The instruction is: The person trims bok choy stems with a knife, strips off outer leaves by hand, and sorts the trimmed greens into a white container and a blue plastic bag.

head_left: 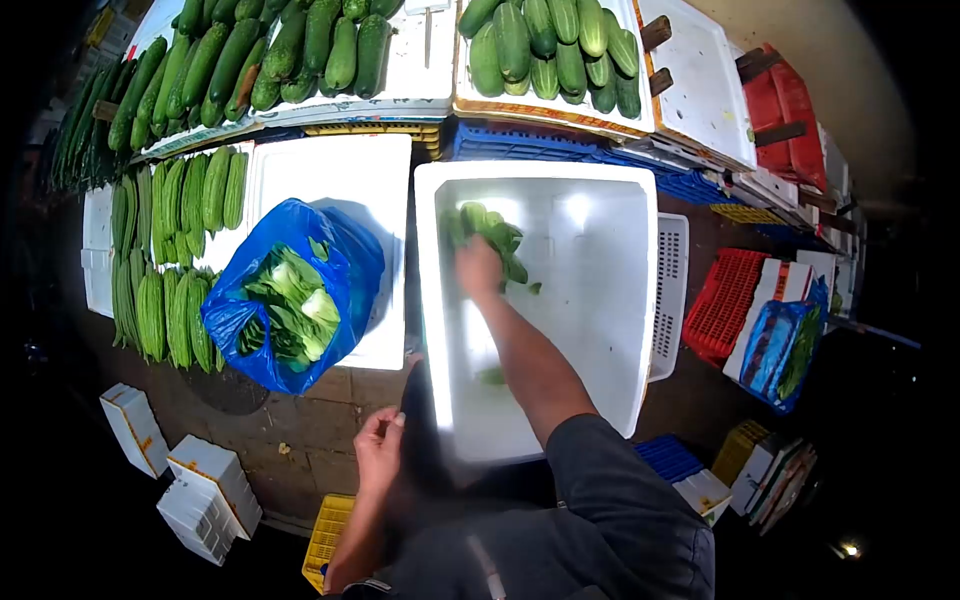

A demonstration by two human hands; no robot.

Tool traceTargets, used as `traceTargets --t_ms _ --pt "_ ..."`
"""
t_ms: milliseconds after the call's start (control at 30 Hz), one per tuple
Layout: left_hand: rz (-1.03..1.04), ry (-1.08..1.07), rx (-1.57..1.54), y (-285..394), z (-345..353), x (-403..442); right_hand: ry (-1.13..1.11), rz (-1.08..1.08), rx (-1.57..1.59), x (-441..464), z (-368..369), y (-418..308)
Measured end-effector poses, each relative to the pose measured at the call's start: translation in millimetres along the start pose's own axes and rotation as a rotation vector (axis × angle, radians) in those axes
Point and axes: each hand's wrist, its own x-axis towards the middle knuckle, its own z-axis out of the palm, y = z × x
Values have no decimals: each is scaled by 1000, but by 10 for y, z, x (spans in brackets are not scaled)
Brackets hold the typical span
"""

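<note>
My right hand reaches into a large white foam box, its fingers closed round green bok choy at the left side. The hand is slightly smeared by motion. A few loose leaf bits lie on the box floor, and one pale green piece sits near the left wall. My left hand hangs low outside the box, fingers curled and thumb against them, with nothing visible in it. To the left, an open blue plastic bag full of bok choy stands on a white foam lid.
Ridged gourds lie in rows at the left. Dark green cucumbers and paler ones fill boxes along the back. A white slotted crate and a red crate stand right. Foam boxes sit on the floor.
</note>
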Motion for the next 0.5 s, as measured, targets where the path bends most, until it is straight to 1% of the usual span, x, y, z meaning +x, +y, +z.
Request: traceTargets --t_ms 33,100,200,233,267,333,367,433,467,500 --pt "-56 -44 -13 -17 1 -19 21 4 6 18 11 41" --pt "-37 -42 -19 -5 44 -7 66 16 4 24 -41 115" --pt "-3 -60 -13 -96 91 80 21 80 203 34 -215 194" --pt "-5 -72 -1 -53 123 128 58 76 115 -27 -341 112" --pt "-8 -86 12 -15 163 169 48 67 132 -58 -376 139" --pt "-25 -125 -87 29 301 252 32 48 167 -89 -433 226" --pt "-24 -153 -117 69 365 298 58 30 196 -107 -417 254" --pt "-16 -202 -176 166 488 359 8 37 181 -124 -463 260" --pt "-26 -218 -187 147 522 391 -18 46 176 -156 -501 235" --pt "-37 -236 -195 86 555 444 -5 4 221 -215 -546 225"
